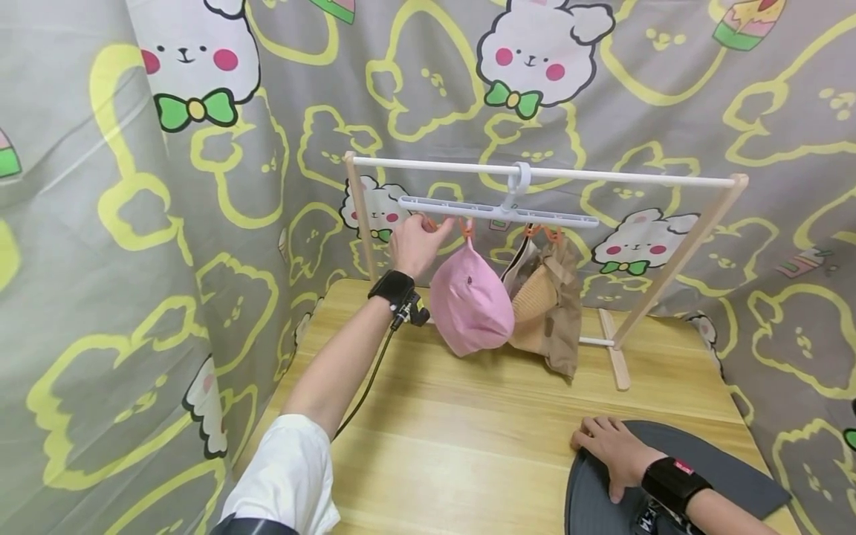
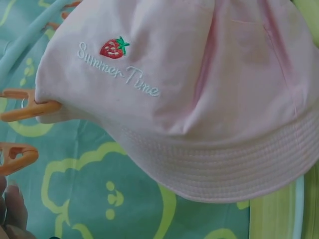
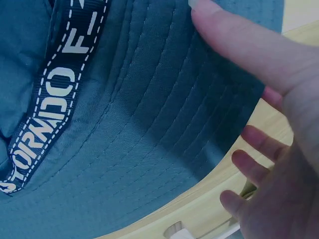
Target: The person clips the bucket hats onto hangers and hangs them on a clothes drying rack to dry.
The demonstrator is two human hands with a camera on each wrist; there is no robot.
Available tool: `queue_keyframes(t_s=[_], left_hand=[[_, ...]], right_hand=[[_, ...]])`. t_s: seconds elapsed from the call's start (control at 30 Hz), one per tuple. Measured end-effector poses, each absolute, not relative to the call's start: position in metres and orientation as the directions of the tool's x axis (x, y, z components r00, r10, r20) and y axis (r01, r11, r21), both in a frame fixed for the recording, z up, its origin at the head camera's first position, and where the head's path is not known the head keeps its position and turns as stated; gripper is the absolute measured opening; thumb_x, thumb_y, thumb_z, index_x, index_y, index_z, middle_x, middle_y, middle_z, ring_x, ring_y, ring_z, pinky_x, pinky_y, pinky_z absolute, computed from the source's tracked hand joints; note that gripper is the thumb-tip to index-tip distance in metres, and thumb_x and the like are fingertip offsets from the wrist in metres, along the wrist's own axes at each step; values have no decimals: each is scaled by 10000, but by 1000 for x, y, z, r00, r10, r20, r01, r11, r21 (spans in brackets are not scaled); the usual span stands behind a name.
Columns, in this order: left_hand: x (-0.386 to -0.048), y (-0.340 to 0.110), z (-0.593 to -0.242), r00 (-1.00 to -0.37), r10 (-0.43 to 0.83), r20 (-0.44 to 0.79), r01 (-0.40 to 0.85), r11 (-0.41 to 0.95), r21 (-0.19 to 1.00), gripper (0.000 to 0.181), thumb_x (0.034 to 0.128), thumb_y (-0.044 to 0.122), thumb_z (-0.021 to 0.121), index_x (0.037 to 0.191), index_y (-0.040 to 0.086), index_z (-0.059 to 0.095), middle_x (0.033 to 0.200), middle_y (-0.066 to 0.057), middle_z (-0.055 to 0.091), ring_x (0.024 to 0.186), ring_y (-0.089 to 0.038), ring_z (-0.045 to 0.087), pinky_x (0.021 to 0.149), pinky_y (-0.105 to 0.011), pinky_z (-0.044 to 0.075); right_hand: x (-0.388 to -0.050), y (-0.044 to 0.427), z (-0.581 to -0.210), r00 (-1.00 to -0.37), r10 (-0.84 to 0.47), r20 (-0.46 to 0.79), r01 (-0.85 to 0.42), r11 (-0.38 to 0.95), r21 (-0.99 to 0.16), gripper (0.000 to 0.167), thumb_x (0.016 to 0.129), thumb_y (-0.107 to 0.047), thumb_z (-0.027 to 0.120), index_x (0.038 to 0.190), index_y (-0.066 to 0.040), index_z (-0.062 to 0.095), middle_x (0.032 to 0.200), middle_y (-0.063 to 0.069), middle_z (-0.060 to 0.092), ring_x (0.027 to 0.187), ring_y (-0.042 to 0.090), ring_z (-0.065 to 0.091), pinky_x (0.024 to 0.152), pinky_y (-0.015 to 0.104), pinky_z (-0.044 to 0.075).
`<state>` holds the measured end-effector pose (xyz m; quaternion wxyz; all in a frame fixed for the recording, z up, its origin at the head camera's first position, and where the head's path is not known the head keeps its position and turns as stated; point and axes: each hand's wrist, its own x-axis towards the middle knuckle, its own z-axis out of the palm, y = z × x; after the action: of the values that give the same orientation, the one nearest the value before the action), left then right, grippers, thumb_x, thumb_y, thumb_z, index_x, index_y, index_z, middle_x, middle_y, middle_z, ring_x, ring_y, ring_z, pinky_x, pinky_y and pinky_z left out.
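Note:
At the left half of the pale plastic hanger (image 1: 481, 211), my left hand (image 1: 413, 245) has curled fingers and thumb at an orange clip (image 2: 19, 157); part of that grip is out of sight. Beside it hangs a pink bucket hat (image 1: 471, 301) with a strawberry and "Summer-Time" stitched on it, its edge caught in another orange clip (image 2: 30, 105). On the table at the front right lies a dark grey hat (image 1: 695, 453) with a lettered band (image 3: 47, 104). My right hand (image 1: 618, 453) holds its stitched brim, thumb on top and a finger passing beneath the edge.
The hanger hooks over the white rod of a wooden rack (image 1: 649, 260) on the wooden table (image 1: 441, 446). A brown hat-like item (image 1: 565, 312) and other tan pieces hang from clips right of the pink hat. Patterned curtains (image 1: 221, 297) enclose the back and sides.

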<state>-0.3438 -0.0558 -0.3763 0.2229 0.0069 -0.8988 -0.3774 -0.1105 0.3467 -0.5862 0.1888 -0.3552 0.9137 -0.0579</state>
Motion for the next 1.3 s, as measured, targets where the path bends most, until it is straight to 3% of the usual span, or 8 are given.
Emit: queue_keyframes(t_s=[0.3, 0.4, 0.5, 0.67, 0.9, 1.0, 1.13, 1.3], left_hand=[[-347, -57, -378, -895, -159, 417, 181, 725, 664, 529, 886, 707, 669, 726, 203, 647, 721, 38, 661, 740, -203, 608, 706, -352, 434], [-350, -58, -380, -896, -147, 419, 184, 735, 653, 546, 876, 715, 674, 715, 194, 636, 702, 29, 650, 733, -211, 603, 701, -354, 432], [-353, -60, -381, -900, -133, 415, 189, 738, 648, 551, 877, 717, 671, 722, 190, 626, 705, 23, 643, 730, -214, 598, 693, -355, 425], [-356, -61, -380, -896, -118, 428, 212, 733, 646, 535, 900, 690, 672, 730, 184, 638, 713, 21, 656, 726, -217, 603, 703, -365, 433], [-360, -57, -379, -889, -101, 447, 238, 733, 637, 495, 909, 663, 679, 763, 191, 703, 736, 31, 698, 732, -204, 626, 704, -372, 461], [-361, -55, -380, -887, -103, 451, 235, 739, 631, 503, 921, 663, 656, 765, 188, 712, 732, 28, 702, 725, -205, 627, 702, -365, 463], [-360, -54, -381, -878, -109, 467, 242, 741, 627, 486, 940, 607, 673, 731, 168, 691, 708, 2, 686, 709, -226, 615, 687, -377, 452], [-359, -53, -382, -859, -79, 506, 278, 758, 590, 483, 961, 546, 686, 684, 155, 619, 678, -22, 646, 671, -254, 595, 645, -384, 421]], right_hand=[[-109, 342, -587, -680, -674, -289, -678, 728, -102, 948, 428, -448, 1060, 1123, -196, 467, 1056, -23, 422, 1000, 246, 462, 960, 587, 454], [-112, 338, -586, -683, -657, -318, -678, 733, -57, 992, 409, -455, 1064, 1165, -135, 506, 1059, 14, 496, 1017, 267, 505, 968, 559, 455], [-115, 336, -585, -690, -621, -371, -653, 756, -51, 926, 421, -452, 1061, 1162, -139, 604, 1072, 10, 545, 1025, 245, 518, 966, 515, 452], [-122, 341, -585, -688, -623, -372, -627, 769, -129, 643, 488, -406, 1035, 1039, -214, 766, 1013, -60, 562, 917, 147, 456, 831, 422, 452], [-135, 355, -584, -607, -742, -285, -674, 670, -311, 423, 709, -335, 936, 1064, -189, 757, 953, -85, 602, 845, 111, 520, 696, 433, 454], [-138, 355, -576, -590, -763, -262, -658, 643, -392, 305, 752, -352, 897, 949, -216, 709, 853, -137, 575, 738, 45, 479, 629, 358, 398], [-140, 347, -551, -627, -728, -276, -572, 671, -472, 272, 759, -344, 888, 846, -247, 649, 785, -181, 532, 679, -4, 390, 616, 263, 329], [-148, 341, -528, -689, -696, -202, -578, 696, -426, 274, 817, -310, 864, 813, -223, 604, 731, -166, 454, 644, -10, 363, 598, 246, 315]])
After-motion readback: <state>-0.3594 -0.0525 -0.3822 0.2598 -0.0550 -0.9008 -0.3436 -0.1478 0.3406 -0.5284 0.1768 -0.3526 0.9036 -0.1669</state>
